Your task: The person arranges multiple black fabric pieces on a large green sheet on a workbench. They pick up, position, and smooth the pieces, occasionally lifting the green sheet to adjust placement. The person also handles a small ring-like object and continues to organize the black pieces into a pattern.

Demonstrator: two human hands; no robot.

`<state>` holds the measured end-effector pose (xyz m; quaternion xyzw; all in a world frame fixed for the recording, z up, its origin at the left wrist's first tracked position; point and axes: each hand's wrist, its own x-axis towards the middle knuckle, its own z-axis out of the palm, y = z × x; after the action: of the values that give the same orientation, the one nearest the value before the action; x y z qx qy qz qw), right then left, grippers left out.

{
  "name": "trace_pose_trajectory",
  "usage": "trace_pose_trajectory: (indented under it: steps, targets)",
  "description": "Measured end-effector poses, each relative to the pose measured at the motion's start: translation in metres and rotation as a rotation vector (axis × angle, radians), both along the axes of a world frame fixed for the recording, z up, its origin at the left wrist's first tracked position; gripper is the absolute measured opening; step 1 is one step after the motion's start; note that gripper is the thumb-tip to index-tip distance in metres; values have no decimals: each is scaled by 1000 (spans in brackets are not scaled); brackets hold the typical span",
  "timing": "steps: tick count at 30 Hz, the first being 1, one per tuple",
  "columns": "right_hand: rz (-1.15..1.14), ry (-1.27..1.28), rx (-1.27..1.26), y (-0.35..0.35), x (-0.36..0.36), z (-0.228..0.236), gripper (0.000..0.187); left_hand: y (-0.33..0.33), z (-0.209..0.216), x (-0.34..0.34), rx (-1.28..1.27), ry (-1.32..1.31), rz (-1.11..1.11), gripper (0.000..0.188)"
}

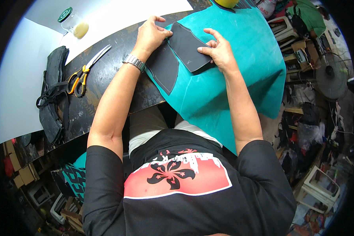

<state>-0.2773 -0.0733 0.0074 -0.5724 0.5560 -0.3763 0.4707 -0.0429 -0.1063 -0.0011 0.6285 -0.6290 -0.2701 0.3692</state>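
A black cut pattern piece (189,48) with a pale line along its edge is held between my two hands, over a large teal sheet (244,51). My left hand (150,36) pinches its upper left corner between thumb and fingers. On its right edge, my right hand (220,52) grips with the thumb on top and some fingers hidden beneath. A second black piece (163,72), also edged with a pale line, lies partly under the held one, on the teal sheet's left border. My left wrist wears a metal watch (134,62).
Orange-and-black-handled scissors (86,72) lie on the dark table (118,59). Left of them is a stack of black strips (54,94). A glass jar with a green lid (72,23) lies farther back. The teal sheet hangs over the near edge. A fan (331,76) and white stools (318,188) stand right.
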Motion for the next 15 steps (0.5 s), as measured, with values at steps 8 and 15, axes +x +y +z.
trace_pose_trajectory:
  steps: [8,15]
  targets:
    - [0,-12,2,0,0,-2,71,-5,-4,-1,26,-41,-20,34]
    - [8,16,9,-2,-3,-3,73,-1,-12,-5,-210,-249,-98,35]
